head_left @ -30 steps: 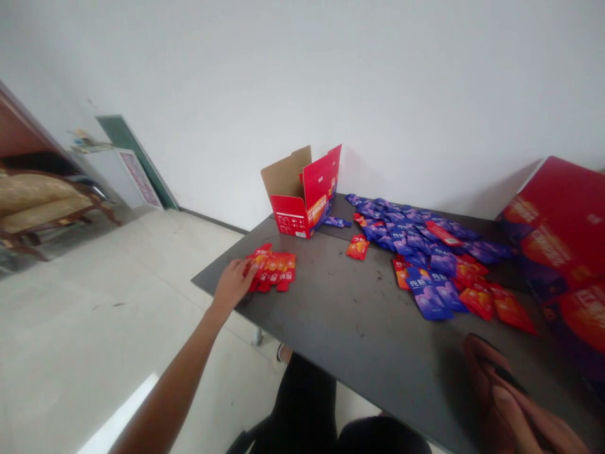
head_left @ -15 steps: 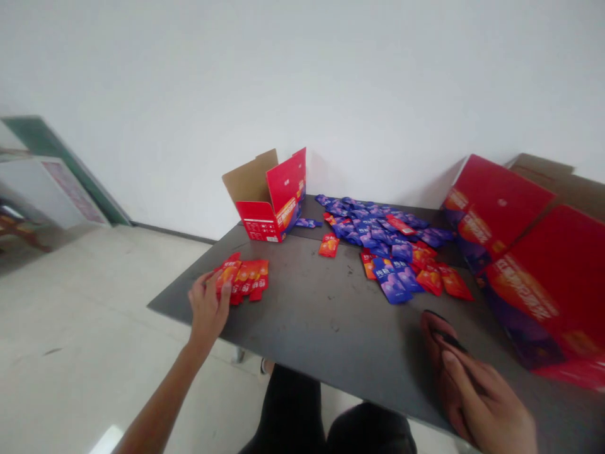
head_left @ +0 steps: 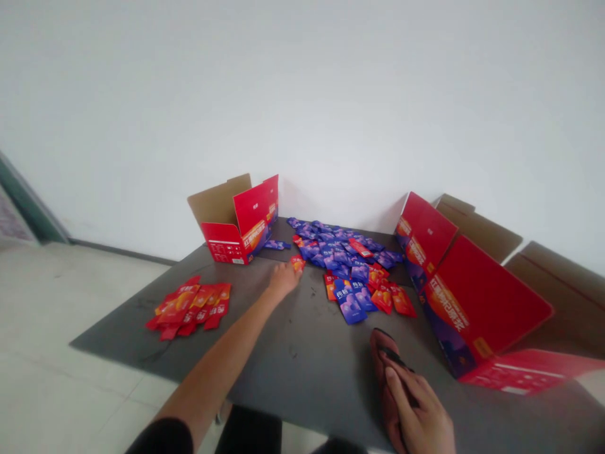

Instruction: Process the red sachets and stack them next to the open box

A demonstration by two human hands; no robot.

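Note:
My left hand (head_left: pixel 285 279) stretches over the middle of the table, its fingers closed at the near edge of a single red packet (head_left: pixel 297 263), partly covering it. At the table's left lies a loose pile of red packets (head_left: pixel 191 308), overlapping each other. My right hand (head_left: pixel 418 403) is at the front right, gripping a reddish-brown pouch-like item (head_left: pixel 385 378) by its black strip; its exact kind is unclear. Beyond my hands spreads a heap of blue-purple packets (head_left: pixel 331 247) with some red ones among them. Two blue packets (head_left: pixel 350 302) lie at its near side.
An open red carton (head_left: pixel 227 243) stands at the back left, with a blue packet (head_left: pixel 276 244) beside it. On the right are larger open red cartons (head_left: pixel 472 302) with raised flaps. A white wall (head_left: pixel 331 94) borders the grey table (head_left: pixel 283 372) behind.
My left hand has left the red pile and moved right to the single red packet. The pile has more packets on top. The view has shifted right; my right hand keeps its grip.

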